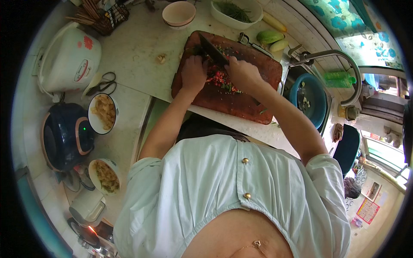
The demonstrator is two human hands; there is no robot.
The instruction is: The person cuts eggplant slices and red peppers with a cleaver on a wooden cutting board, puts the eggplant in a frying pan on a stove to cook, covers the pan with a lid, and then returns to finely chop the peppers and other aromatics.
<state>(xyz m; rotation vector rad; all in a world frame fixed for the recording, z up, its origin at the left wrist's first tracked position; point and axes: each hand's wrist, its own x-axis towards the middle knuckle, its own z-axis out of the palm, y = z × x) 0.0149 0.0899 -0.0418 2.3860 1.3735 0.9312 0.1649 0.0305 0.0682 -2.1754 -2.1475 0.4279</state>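
Note:
A brown wooden cutting board (222,108) lies on the counter before me, with chopped red and green pieces (218,76) scattered over its middle. My right hand (244,73) grips the handle of a kitchen knife (211,50), whose wide dark blade points to the far left of the board. On the board's left side, my left hand (194,73) has its fingers bent over dark green vegetables (196,50), close beside the blade. Its fingertips are partly hidden, and the blade covers some of the chopped pieces.
Beyond the board stand stacked bowls (179,14) and a white basin of greens (235,14). Cucumbers (270,37) lie near the sink faucet (335,54); a blue basin (309,100) sits in the sink. Leftward are scissors (105,84), a food bowl (102,113) and rice cookers (69,61).

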